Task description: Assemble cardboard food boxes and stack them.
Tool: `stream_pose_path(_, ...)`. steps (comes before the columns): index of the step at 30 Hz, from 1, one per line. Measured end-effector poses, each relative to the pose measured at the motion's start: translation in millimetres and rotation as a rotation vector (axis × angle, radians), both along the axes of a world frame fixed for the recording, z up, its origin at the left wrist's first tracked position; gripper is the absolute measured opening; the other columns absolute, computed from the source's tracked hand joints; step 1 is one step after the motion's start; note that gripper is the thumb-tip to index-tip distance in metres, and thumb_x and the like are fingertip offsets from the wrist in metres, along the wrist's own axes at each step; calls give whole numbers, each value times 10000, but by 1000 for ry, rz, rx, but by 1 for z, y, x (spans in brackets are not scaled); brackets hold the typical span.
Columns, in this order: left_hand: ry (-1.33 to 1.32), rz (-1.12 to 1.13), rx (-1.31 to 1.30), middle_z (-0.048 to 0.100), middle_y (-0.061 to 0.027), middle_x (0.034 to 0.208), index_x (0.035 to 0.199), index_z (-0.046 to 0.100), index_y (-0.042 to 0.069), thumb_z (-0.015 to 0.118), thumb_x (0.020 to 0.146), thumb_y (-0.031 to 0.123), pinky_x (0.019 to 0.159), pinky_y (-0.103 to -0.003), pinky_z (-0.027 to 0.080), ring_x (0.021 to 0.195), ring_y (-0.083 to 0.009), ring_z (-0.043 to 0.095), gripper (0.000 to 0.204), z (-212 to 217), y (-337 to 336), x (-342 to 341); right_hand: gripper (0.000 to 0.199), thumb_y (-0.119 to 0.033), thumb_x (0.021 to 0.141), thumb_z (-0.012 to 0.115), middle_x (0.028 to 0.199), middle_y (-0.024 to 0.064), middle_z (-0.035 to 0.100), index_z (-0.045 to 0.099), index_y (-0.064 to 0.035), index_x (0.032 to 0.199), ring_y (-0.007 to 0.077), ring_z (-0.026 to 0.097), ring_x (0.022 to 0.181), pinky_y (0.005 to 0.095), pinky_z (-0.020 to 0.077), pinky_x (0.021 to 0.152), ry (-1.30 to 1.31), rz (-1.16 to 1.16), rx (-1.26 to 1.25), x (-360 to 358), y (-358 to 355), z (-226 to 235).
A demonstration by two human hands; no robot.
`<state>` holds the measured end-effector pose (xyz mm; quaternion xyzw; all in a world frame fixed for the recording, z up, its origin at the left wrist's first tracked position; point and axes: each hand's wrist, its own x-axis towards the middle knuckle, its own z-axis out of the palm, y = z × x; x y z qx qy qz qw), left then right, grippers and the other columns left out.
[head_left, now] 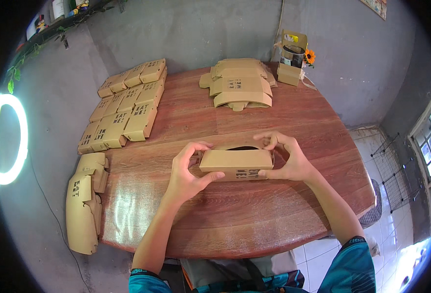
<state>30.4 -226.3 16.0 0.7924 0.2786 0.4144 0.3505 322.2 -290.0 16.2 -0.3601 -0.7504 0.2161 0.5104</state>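
Note:
A brown cardboard box point(235, 161) with dark printing on its front is held between my two hands, above the middle of the wooden table point(186, 219). Along its top back edge a dark curved gap shows. My left hand point(188, 168) grips the left end, thumb on the front and fingers behind. At the right end, my right hand point(286, 158) has its thumb on the printed front and its fingertips at the top back corner.
Folded brown boxes point(123, 110) stand in rows at the far left. Flat unfolded cardboard blanks point(240, 85) lie at the back, with more blanks point(82, 205) at the left edge. A carton point(289, 73) with a dark cup and an orange flower point(309, 57) stand back right.

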Motion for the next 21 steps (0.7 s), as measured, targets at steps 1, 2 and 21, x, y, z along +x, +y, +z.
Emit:
stream_pose_path(1,13,0,15,592,-114,1283,1204,575,29,922,706,99,998,-352,539,1178,-194,603,612,1,-1,0,502,-126,668,926,1229,128,638,552,-71,999,222,600,1185,380,460,1028,32,31,-106,1,-1,0)
stream_pose_path(2,12,-1,16,592,-114,1283,1204,575,29,922,706,99,998,-352,539,1178,-194,603,612,3,-3,1,501,-116,673,918,1256,143,637,543,-68,1002,226,595,1227,386,456,1053,63,61,-213,1,-2,1)
stream_pose_path(21,-42,-63,-176,569,-66,1271,1321,546,44,802,853,39,1003,-303,485,1179,-150,563,534,-4,-2,4,615,-141,748,910,1285,169,652,601,-6,1262,202,634,1175,352,525,999,116,-22,-246,-6,-2,-8)
